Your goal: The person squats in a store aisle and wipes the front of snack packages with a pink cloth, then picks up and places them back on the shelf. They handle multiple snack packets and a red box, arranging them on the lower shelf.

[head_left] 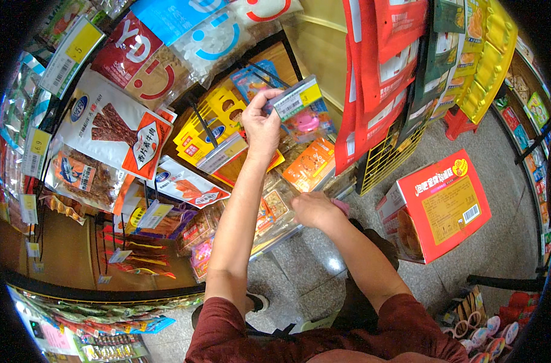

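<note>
My left hand (262,125) reaches up to a hanging display hook, its thumb and fingers closed at the edge of a yellow-and-white price tag (296,98). A blue-and-pink packet (312,123) hangs just behind that tag. Lower down, my right hand (317,209) is curled over the front of the bottom shelf, its fingertips hidden beneath it. Something pink (341,207) shows at that hand's right side; its kind is unclear. Close by lie an orange packet (310,164) and clear-wrapped snack packs (277,204). Several yellow packets (212,124) hang left of my left hand.
Large white snack bags (109,121) hang at the left. Red pouches (378,85) hang in a column on the right, beside a yellow wire rack (387,158). A red carton (436,206) stands on the grey tiled floor (312,260). Round-topped goods (490,333) sit at lower right.
</note>
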Action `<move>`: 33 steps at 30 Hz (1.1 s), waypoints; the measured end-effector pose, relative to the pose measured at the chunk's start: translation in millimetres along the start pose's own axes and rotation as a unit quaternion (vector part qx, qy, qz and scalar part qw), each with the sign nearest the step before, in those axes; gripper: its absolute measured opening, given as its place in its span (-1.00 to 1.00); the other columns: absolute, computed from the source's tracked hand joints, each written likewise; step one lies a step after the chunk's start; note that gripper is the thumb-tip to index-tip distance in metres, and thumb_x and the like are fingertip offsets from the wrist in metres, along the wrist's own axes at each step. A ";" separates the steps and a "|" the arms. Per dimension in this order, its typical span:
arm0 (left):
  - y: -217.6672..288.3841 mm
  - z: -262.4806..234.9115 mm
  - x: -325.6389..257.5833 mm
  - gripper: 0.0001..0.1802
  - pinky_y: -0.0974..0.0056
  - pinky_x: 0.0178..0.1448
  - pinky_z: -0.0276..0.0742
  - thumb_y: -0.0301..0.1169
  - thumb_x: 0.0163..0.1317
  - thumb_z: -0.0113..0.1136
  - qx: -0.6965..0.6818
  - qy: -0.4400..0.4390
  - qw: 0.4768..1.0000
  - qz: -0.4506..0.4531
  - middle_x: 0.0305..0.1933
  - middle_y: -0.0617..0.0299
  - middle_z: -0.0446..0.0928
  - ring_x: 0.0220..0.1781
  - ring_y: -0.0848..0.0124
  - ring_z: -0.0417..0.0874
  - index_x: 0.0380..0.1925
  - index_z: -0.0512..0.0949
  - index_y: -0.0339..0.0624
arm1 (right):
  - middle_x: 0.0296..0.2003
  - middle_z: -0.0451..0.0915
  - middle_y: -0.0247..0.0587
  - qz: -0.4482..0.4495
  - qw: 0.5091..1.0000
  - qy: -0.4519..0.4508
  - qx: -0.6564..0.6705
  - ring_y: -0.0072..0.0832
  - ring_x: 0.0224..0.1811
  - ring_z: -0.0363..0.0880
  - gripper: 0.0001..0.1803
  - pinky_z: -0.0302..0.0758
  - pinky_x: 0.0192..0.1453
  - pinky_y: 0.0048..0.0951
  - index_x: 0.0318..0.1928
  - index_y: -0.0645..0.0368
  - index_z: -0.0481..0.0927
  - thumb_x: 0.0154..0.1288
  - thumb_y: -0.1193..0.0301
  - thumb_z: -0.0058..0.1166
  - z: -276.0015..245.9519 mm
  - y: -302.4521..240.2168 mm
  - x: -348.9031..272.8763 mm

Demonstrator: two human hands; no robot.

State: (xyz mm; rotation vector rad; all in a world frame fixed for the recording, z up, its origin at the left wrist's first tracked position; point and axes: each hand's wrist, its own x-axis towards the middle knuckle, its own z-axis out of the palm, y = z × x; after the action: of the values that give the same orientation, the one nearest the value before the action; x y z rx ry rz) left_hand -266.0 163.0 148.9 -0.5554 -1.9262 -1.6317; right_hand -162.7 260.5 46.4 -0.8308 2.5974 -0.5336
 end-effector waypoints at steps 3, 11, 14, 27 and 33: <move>0.2 -2.1 4.3 -0.78 0.50 -0.12 0.44 -0.68 0.10 0.08 -0.042 -0.022 0.999 -0.027 -0.30 0.39 0.58 -0.25 0.65 0.52 -0.25 0.58 -0.27 | -0.25 0.65 0.09 0.000 1.000 -0.005 -0.011 -0.12 -0.11 0.64 -0.63 0.53 -0.01 -0.18 -0.23 0.29 0.64 0.08 0.23 0.25 -2.1 -1.8 -1.0; -13.5 1.2 5.7 -0.75 0.47 -0.09 0.45 -0.71 0.15 0.02 -0.114 0.033 0.989 -0.090 -0.26 0.35 0.58 -0.26 0.59 0.55 -0.23 0.57 -0.24 | -0.26 0.65 0.07 -0.010 1.000 0.008 -0.024 -0.11 -0.12 0.64 -0.63 0.54 -0.03 -0.20 -0.24 0.27 0.65 0.08 0.20 0.26 -3.9 -3.5 -0.9; -26.6 3.6 8.0 -0.86 0.45 -0.12 0.44 -0.60 0.19 0.11 -0.099 0.113 0.985 -0.089 -0.28 0.32 0.58 -0.28 0.57 0.52 -0.25 0.57 -0.24 | -0.26 0.65 0.07 -0.006 1.000 0.001 -0.025 -0.12 -0.12 0.65 -0.62 0.55 -0.04 -0.20 -0.24 0.27 0.65 0.08 0.20 0.26 -2.4 -3.0 0.9; -60.7 27.9 -49.2 -0.10 0.03 0.51 -0.18 -0.52 0.12 0.18 0.334 0.076 0.927 0.156 0.50 -0.19 -0.27 0.52 -0.08 -0.15 0.38 -0.14 -0.34 | -0.28 0.65 0.02 -0.030 0.998 0.056 -0.029 -0.13 -0.15 0.65 -0.67 0.56 -0.04 -0.18 -0.24 0.27 0.64 0.04 0.28 0.26 13.2 0.1 11.8; -61.4 -64.4 -187.8 -0.53 0.10 0.33 0.26 -0.52 0.15 0.13 0.346 -0.057 0.936 -0.017 0.30 -0.17 0.26 0.31 -0.04 0.33 0.12 0.44 -0.20 | -0.29 0.65 0.05 -0.081 0.995 -0.002 -0.056 -0.14 -0.18 0.65 -0.68 0.56 -0.06 -0.20 -0.28 0.27 0.63 -0.04 0.34 0.32 27.2 -10.0 6.1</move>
State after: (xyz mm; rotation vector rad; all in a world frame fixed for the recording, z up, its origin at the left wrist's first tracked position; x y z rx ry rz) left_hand -152.0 95.8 -11.4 -0.3245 -2.4160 -0.8415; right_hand -150.6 242.6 26.1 -1.0840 2.5905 -0.4326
